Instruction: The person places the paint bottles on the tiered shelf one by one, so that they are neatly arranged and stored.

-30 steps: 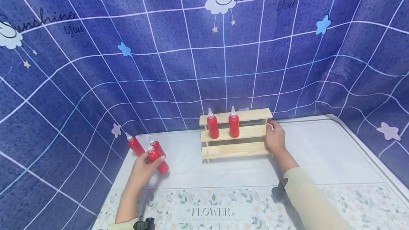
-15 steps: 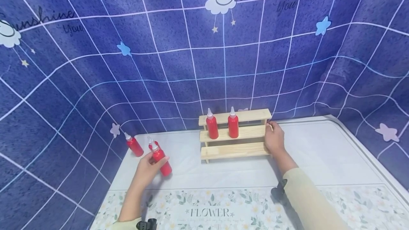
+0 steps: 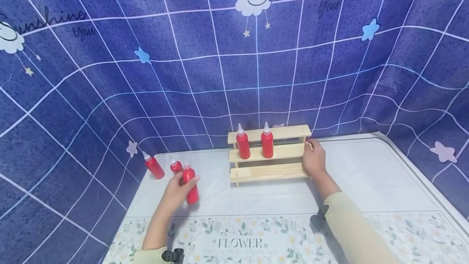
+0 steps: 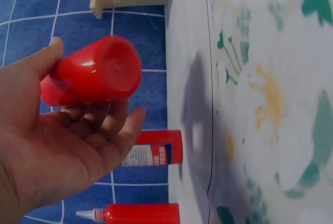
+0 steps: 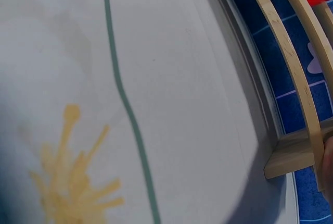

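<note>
My left hand (image 3: 176,192) grips a red squeeze bottle (image 3: 190,186) between thumb and fingers. In the left wrist view the bottle's round base (image 4: 118,67) faces the camera, and a shadow falls on the table below it. Behind that hand stand two more red bottles, one partly covered (image 3: 176,166) and one at the far left (image 3: 154,168). My right hand (image 3: 315,159) holds the right end of a three-step wooden rack (image 3: 271,172). Two red bottles with pointed clear nozzles, a left one (image 3: 243,146) and a right one (image 3: 267,144), stand upright on its middle step.
A white table mat (image 3: 373,174) with a floral front band (image 3: 286,231) lies under everything. Blue grid-patterned cloth (image 3: 234,72) hangs behind the table and along both sides. The rack stands near the table's back edge.
My left hand has lifted its bottle and carried it a little to the right, away from the two bottles behind it. My right hand stays on the rack's end.
</note>
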`<state>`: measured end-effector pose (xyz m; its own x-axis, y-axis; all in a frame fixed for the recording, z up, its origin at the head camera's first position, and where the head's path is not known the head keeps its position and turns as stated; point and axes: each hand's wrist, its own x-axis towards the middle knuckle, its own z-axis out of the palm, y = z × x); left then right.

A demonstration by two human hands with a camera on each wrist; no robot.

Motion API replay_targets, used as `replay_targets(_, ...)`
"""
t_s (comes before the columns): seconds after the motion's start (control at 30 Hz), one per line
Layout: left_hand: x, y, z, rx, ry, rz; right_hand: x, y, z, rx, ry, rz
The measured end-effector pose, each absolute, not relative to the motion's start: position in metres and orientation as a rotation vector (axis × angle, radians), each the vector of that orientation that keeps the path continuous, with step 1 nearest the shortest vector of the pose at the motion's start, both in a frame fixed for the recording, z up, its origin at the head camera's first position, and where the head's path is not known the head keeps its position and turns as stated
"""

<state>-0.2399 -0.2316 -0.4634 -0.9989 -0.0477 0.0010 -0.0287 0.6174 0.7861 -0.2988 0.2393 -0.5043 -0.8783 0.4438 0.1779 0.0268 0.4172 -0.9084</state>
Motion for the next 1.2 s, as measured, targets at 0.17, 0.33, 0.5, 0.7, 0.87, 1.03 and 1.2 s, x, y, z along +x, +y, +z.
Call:
replay_targets(0.17,-0.238,-0.225,-0.460,0.060,-2.825,-1.361,-0.299,0.239,-0.504,-0.404,-2.292,1.459)
replay_targets(0.33,-0.239,-0.219,-0.461,0.048,-2.809,-1.398,-0.297,0.238,-0.503,-0.403,-2.290,1.468)
replay_targets(0.5,-0.241,-0.214,-0.466,0.050,-2.776,-1.517,-0.297,0.239,-0.503,-0.397,-2.288,1.479)
replay_targets(0.7,-0.243,-0.202,-0.466,0.006,-2.633,-1.756,-0.297,0.240,-0.504,-0.392,-2.288,1.497)
replay_targets(0.87,-0.242,-0.194,-0.463,0.010,-2.561,-1.865,-0.296,0.239,-0.504,-0.389,-2.296,1.497)
replay_targets(1.03,-0.241,-0.188,-0.457,0.036,-2.545,-1.948,-0.297,0.238,-0.503,-0.385,-2.296,1.490)
replay_targets(1.2,-0.241,-0.181,-0.453,0.035,-2.534,-1.989,-0.297,0.239,-0.504,-0.386,-2.285,1.482)
